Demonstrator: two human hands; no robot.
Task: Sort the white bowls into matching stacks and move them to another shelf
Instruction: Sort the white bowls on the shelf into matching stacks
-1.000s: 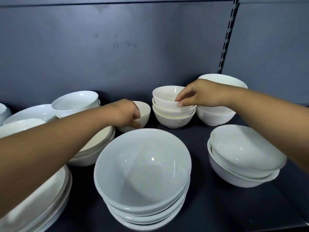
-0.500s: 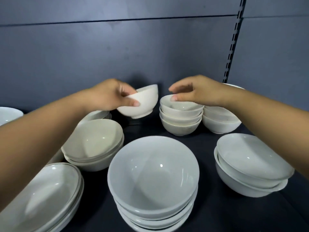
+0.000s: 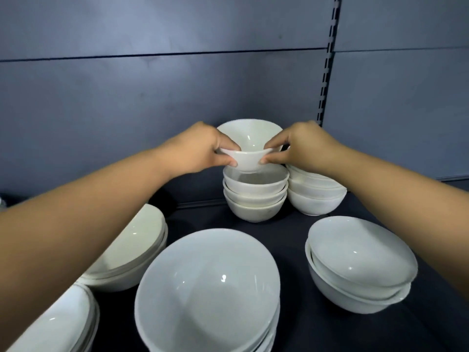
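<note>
Grip is closed from both sides on a small white bowl (image 3: 250,151), pinched at opposite rims by the left hand (image 3: 203,148) and the right hand (image 3: 302,148). It is held tilted directly over a stack of three matching bowls (image 3: 255,199) at the back of the shelf (image 3: 291,229), with larger bowl stacks (image 3: 208,283) set around.

Head camera looks forward and down, close over the shelf (image 3: 253,224).

One single small white bowl (image 3: 250,158); one stack of three small white bowls (image 3: 255,196); five further white-bowl stacks (image 3: 208,288).
</note>
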